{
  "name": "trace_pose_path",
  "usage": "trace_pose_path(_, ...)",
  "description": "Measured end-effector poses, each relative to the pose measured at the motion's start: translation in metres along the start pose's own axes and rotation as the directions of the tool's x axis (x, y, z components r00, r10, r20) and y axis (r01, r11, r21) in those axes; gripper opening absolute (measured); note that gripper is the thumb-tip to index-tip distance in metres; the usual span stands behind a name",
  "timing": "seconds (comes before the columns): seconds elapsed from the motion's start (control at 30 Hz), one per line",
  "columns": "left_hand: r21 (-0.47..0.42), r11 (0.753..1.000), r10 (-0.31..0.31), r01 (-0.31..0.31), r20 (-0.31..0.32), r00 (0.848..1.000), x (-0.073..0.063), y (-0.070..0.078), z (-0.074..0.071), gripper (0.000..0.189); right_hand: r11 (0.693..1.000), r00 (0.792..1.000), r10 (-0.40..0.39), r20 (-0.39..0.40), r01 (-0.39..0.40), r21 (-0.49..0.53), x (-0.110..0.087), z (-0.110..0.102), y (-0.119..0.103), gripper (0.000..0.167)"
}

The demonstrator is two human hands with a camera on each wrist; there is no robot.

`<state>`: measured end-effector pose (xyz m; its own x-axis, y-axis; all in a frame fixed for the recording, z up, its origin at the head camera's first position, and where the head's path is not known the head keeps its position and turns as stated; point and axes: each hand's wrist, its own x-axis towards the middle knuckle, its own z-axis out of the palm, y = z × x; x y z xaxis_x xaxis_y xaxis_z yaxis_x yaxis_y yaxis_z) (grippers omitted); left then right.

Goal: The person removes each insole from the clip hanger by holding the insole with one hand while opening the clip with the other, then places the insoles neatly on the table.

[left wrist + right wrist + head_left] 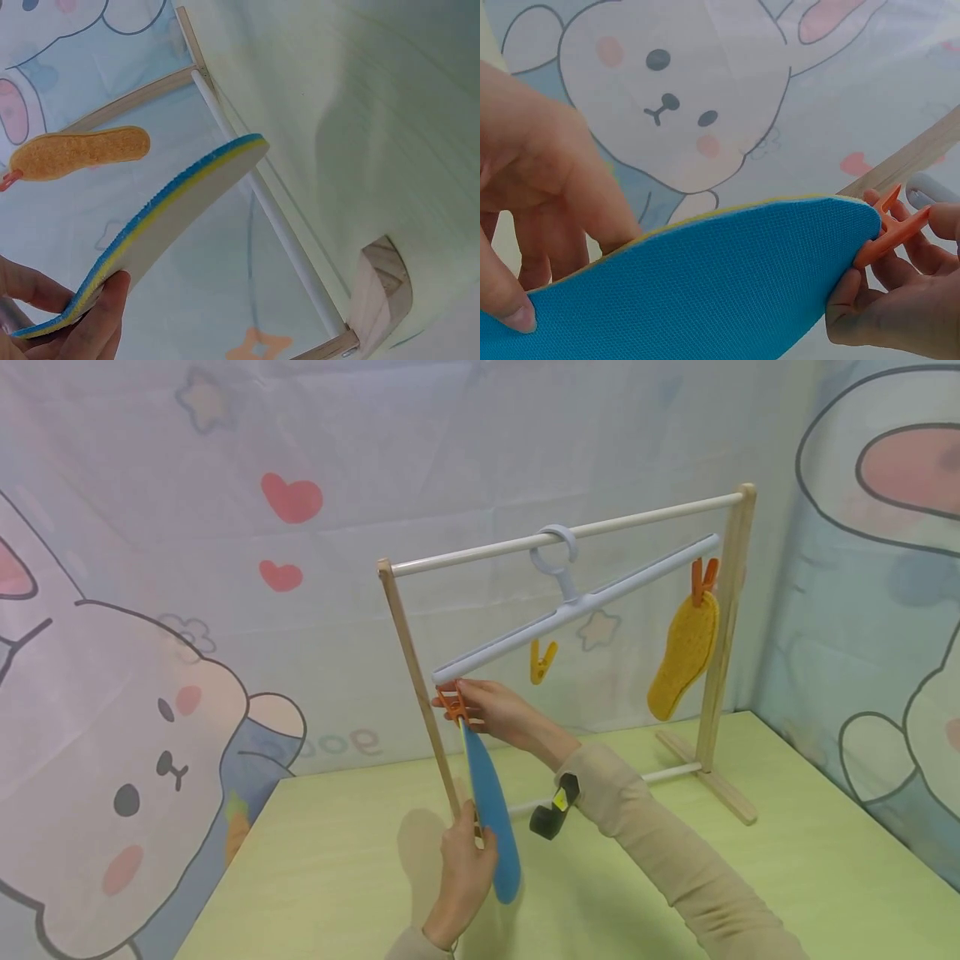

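Note:
A blue insole (491, 802) with a yellow layer and a white underside hangs below the left, lower end of a tilted white hanger (517, 639). An orange clothespin (894, 234) grips the insole's tip. My right hand (498, 714) holds that clothespin just under the hanger's end; its hold on the hanger is partly hidden by fingers. Lower down, my left hand (463, 860) pinches the insole by its edges, thumb on one face and fingers on the other. In the left wrist view, the insole (180, 191) curves upward from the left hand's fingers (97, 319).
The hanger hooks over the white rail (652, 522) of a wooden rack. A yellow-orange insole (684, 656) hangs from another orange clothespin (703, 581) on the right. A yellow clothespin (542, 662) shows below the hanger's middle. The rack's foot (708, 777) rests on a pale green table (330, 860).

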<state>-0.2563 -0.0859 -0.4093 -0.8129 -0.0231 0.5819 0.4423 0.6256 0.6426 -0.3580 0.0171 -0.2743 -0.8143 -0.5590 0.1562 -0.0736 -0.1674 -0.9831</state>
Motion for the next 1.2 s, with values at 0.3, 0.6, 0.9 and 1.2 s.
trace_pose_path(0.3,0.016,1.0,0.012,-0.012,-0.006,1.0,-0.0005,0.0007,-0.0001,0.02,0.999,1.0,0.03,-0.009,-0.03,0.045,0.0014,0.0,0.0,0.038)
trace_pose_path(0.6,0.022,0.999,0.045,-0.044,-0.029,0.999,-0.0022,-0.0001,0.0009,0.021,0.994,0.997,0.07,-0.019,-0.068,0.089,0.0033,0.0008,0.0,0.038)
trace_pose_path(0.9,0.009,0.999,0.052,-0.052,-0.037,0.998,-0.0037,0.0011,0.0024,0.022,0.983,0.994,0.105,-0.028,-0.1,0.155,0.0011,0.0032,-0.0023,0.041)
trace_pose_path(1.2,0.029,0.999,0.041,-0.039,-0.039,0.998,-0.0033,0.0038,0.0024,0.022,0.978,0.993,0.114,-0.042,-0.105,0.182,0.001,0.0045,-0.0023,0.042)
